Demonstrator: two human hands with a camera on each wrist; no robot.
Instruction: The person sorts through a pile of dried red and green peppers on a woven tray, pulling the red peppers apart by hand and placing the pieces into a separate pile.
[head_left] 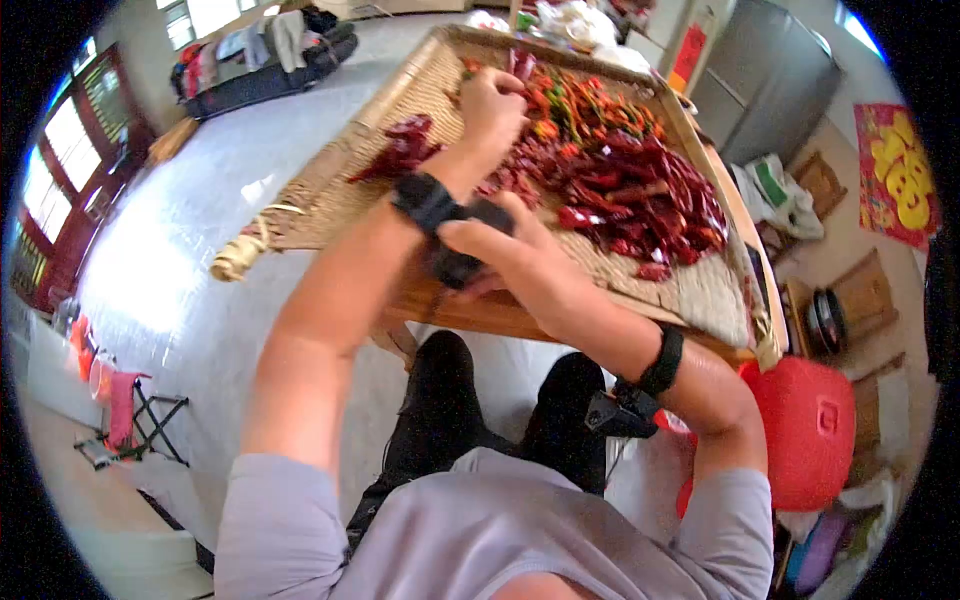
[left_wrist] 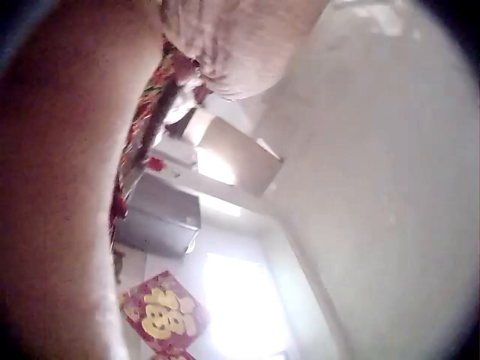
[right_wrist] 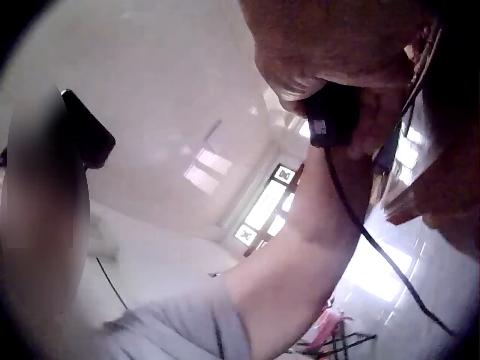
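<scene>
We see the left hand [head_left: 493, 110] reaching out over the tray, its back toward us and its fingers bent down among the chilies; we cannot tell whether they pinch anything. A dark red chili [head_left: 521, 64] lies just beyond the fingertips. The right hand [head_left: 512, 245] is at the left wrist, its thumb and fingers gripping the black camera [head_left: 455, 265] strapped there. In the right wrist view we see this grip from below, with a thin black cord [right_wrist: 375, 240] running down from the box. The right forearm wears a second camera [head_left: 622, 412] on a black strap.

Around the hands lies the woven tray [head_left: 395, 95]. To the right of the hands we find a large heap of glossy dark red chilies [head_left: 650, 195], with orange and green peppers [head_left: 570, 108] spread behind it. A smaller red pile [head_left: 400, 152] sits left of the left wrist. The tray rests on a wooden table [head_left: 470, 312], just in front of the person's dark knees [head_left: 440, 385].

Farther out, we see a red plastic chair [head_left: 805, 435] at the right, a red poster [head_left: 895, 175] with gold lettering on the wall and a grey fridge [head_left: 760, 75]. On the left, well apart, stand a folding stool [head_left: 150, 425] and a dark couch [head_left: 265, 75] draped with clothes.
</scene>
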